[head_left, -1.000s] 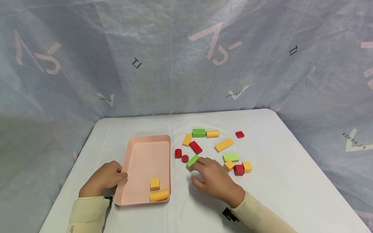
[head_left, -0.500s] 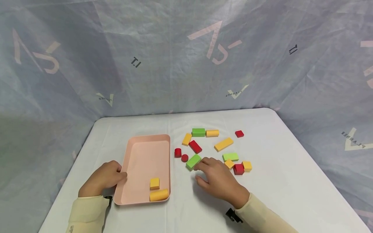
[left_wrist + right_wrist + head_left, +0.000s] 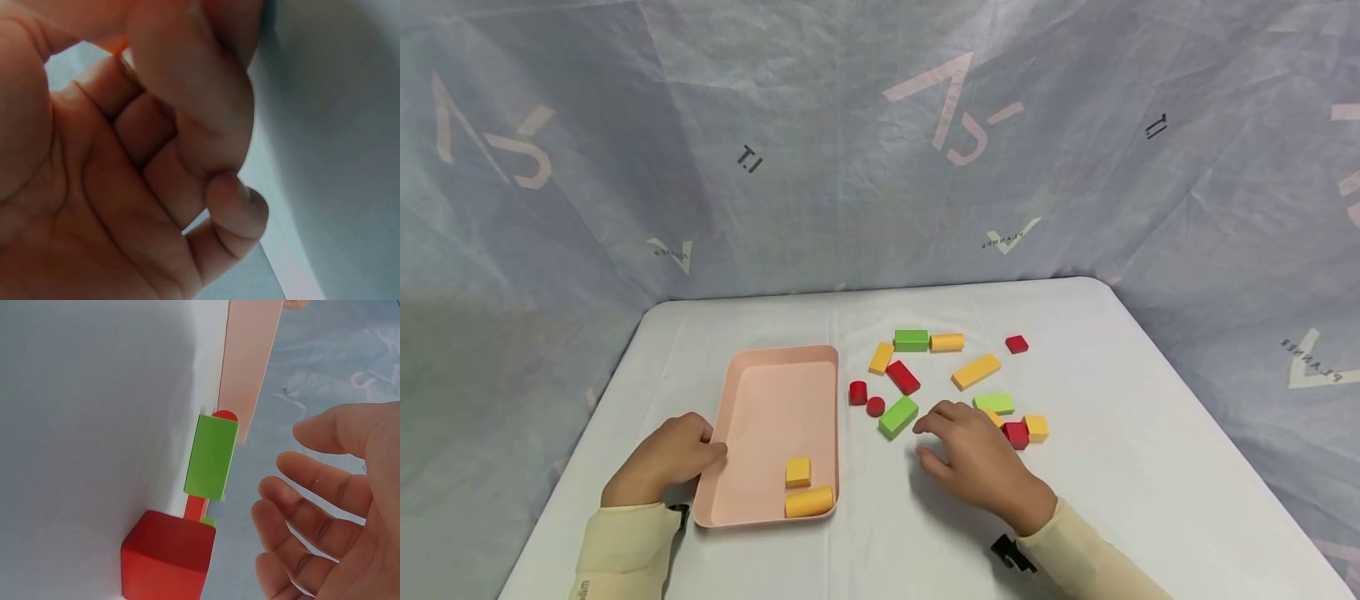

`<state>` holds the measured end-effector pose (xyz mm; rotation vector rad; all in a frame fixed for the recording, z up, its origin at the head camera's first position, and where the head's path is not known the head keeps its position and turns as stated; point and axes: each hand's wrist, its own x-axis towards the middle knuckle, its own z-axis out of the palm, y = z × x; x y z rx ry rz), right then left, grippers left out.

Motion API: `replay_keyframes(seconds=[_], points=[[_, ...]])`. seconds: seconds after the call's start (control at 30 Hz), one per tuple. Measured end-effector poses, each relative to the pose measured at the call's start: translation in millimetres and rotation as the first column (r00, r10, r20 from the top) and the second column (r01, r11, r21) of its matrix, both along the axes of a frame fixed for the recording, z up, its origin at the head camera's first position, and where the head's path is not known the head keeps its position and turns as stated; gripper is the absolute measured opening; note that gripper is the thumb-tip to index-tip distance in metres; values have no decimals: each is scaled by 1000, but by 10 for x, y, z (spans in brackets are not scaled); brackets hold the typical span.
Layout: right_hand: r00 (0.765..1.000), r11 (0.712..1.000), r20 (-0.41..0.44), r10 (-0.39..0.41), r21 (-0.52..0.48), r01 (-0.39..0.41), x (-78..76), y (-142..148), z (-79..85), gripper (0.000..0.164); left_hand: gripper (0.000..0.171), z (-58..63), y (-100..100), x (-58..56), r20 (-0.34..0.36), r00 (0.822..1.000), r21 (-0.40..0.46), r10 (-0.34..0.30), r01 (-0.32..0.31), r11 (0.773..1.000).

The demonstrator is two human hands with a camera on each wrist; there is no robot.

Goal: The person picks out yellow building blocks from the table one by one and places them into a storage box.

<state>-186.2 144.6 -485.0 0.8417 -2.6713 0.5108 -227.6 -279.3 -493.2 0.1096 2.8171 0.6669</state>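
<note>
Orange block (image 3: pixel 995 418) partly hidden behind right grip (image 3: pixel 976 457), sleeves (image 3: pixel 625 546) cut off.

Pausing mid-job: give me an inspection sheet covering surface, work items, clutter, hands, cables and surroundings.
Surface: white tabletop, faintly creased.
Work items: pink tray holding a yellow cube and yellow cylinder; loose red, yellow and green blocks lie right of it.
Clutter: nothing seen besides those blocks.
Left hand: grips the tray's left rim.
Right hand: holds nothing, fingers apart from the nearest green block.
Cables: nothing seen.
Surroundings: grey printed fabric behind and at both sides.
</note>
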Motion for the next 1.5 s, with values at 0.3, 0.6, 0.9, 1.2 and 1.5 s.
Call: replay_keyframes(seconds=[0.3,0.6,0.9,1.2,1.5], points=[[999,999,-6,-34,-17,34,1,125,33,21,30,-4,-3,-3,-2,1000,-14,2,-2,1000],[997,996,1,-77,-52,77,-8,264,13,19,30,-11,-4,-11,-13,1000,-9,-8,8,1000],[992,991,-15,-124,-50,123,-20,373,-3,18,30,3,4,-7,-5,1000,-7,-7,7,1000],[983,983,-37,-182,-9,182,-55,467,-44,19,29,-11,-8,0,-9,1000,-7,0,0,1000],[975,977,-61,-214,-9,214,-62,530,-73,17,30,-26,-15,-14,9,1000,-13,1,0,1000]])
